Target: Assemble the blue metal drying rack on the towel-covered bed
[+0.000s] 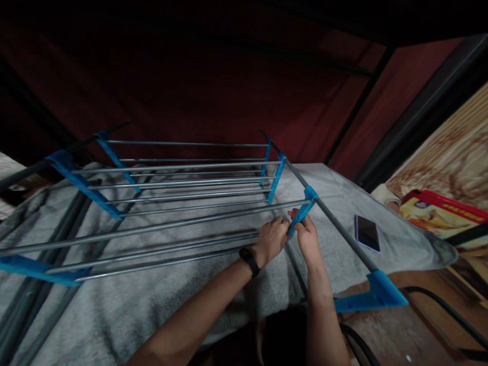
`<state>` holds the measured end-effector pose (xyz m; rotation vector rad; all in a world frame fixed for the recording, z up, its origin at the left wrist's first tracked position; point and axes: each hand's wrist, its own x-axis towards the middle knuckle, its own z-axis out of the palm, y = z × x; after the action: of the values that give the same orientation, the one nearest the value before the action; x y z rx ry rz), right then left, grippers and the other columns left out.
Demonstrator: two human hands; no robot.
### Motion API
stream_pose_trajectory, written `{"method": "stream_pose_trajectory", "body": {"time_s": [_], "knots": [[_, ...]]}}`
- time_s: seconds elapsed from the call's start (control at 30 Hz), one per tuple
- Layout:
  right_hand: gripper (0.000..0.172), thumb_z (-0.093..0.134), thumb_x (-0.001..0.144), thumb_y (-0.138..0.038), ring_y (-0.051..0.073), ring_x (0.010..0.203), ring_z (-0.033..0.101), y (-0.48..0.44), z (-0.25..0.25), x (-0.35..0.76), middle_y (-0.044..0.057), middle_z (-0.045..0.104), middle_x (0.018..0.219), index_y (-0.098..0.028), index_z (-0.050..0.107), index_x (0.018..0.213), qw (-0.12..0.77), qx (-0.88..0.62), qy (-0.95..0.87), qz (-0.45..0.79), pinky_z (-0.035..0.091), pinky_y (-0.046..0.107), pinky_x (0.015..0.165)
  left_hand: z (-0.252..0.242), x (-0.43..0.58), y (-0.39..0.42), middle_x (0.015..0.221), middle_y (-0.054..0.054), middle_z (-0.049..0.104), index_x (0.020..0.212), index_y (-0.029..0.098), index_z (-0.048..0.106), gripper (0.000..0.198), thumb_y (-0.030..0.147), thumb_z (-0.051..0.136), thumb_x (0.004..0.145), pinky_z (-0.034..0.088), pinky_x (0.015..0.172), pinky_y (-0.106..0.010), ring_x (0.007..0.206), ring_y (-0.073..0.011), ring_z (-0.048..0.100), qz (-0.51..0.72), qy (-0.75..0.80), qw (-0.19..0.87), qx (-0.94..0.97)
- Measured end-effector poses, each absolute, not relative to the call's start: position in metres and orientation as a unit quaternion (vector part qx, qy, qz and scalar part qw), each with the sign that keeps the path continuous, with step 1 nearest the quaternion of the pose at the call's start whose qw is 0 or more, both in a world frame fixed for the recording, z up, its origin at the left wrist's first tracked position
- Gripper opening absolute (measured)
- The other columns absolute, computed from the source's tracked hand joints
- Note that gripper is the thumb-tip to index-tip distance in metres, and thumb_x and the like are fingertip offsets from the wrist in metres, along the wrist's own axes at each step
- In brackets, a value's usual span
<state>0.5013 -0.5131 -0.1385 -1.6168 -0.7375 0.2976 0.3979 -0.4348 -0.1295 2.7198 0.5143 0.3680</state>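
Observation:
A rack of grey metal rods (183,213) with blue plastic brackets lies on its side on a grey blanket (152,300). My left hand (270,240), with a black band on the wrist, is closed around the ends of the rods beside a blue bracket (303,211). My right hand (308,238) pinches the lower part of that same bracket, where it meets the long grey side pole (343,231). The two hands touch each other at the bracket.
A phone (367,233) lies face up on the blanket right of the pole. A red and yellow box (442,213) sits at the far right. Another blue bracket (375,295) hangs near my right forearm. Dark red fabric and black frame bars stand behind.

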Motion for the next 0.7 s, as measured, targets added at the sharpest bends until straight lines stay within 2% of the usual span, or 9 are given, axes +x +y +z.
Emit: {"method": "stream_pose_trajectory", "body": {"time_s": [0.1,0.27,0.43,0.5,0.63,0.7], "knots": [[0.045,0.046,0.071,-0.024,0.024,0.119,0.057,-0.513,-0.138,0.501,0.007,0.066,0.124,-0.02,0.065,0.111,0.616,-0.706,-0.324,0.128,0.038,0.041,0.105,-0.132,0.377,-0.434,0.116,-0.009,0.061,0.114,0.019,0.053,0.023,0.029,0.045,0.095,0.043,0.094,-0.039,0.106,-0.0242,0.059,0.142,0.202,0.125,0.961],[0.047,0.045,0.071,-0.023,0.024,0.121,0.055,-0.514,-0.137,0.498,0.008,0.066,0.123,-0.019,0.062,0.114,0.604,-0.718,-0.325,0.116,0.037,0.04,0.106,-0.141,0.351,-0.43,0.1,-0.007,0.064,0.108,0.02,0.055,0.026,0.024,0.031,0.099,0.044,0.084,-0.036,0.091,-0.0204,0.061,0.122,0.203,0.098,0.967],[0.047,0.044,0.07,-0.023,0.024,0.12,0.056,-0.513,-0.136,0.498,0.009,0.066,0.122,-0.018,0.062,0.114,0.602,-0.719,-0.327,0.114,0.037,0.04,0.106,-0.146,0.353,-0.428,0.102,-0.007,0.065,0.111,0.019,0.056,0.028,0.023,0.031,0.099,0.045,0.084,-0.036,0.091,-0.0211,0.06,0.144,0.194,0.083,0.967],[0.047,0.045,0.07,-0.023,0.024,0.119,0.056,-0.513,-0.137,0.499,0.009,0.066,0.121,-0.018,0.062,0.113,0.603,-0.719,-0.326,0.114,0.038,0.039,0.105,-0.146,0.353,-0.429,0.104,-0.008,0.064,0.111,0.018,0.057,0.028,0.022,0.032,0.099,0.044,0.089,-0.037,0.095,-0.0216,0.06,0.159,0.185,0.067,0.967],[0.05,0.044,0.068,-0.023,0.024,0.121,0.054,-0.511,-0.143,0.501,0.009,0.064,0.125,-0.018,0.061,0.115,0.607,-0.719,-0.31,0.136,0.037,0.039,0.106,-0.155,0.344,-0.443,0.129,-0.011,0.056,0.124,0.017,0.051,0.034,0.012,0.033,0.096,0.035,0.105,-0.04,0.121,-0.0226,0.049,0.199,0.105,0.011,0.974],[0.054,0.045,0.066,-0.023,0.025,0.12,0.055,-0.512,-0.147,0.502,0.01,0.064,0.124,-0.018,0.06,0.117,0.594,-0.734,-0.292,0.155,0.039,0.039,0.105,-0.168,0.338,-0.453,0.13,-0.009,0.056,0.127,0.018,0.049,0.036,0.01,0.033,0.096,0.032,0.109,-0.038,0.124,-0.0207,0.048,0.189,0.064,0.013,0.98]]}}
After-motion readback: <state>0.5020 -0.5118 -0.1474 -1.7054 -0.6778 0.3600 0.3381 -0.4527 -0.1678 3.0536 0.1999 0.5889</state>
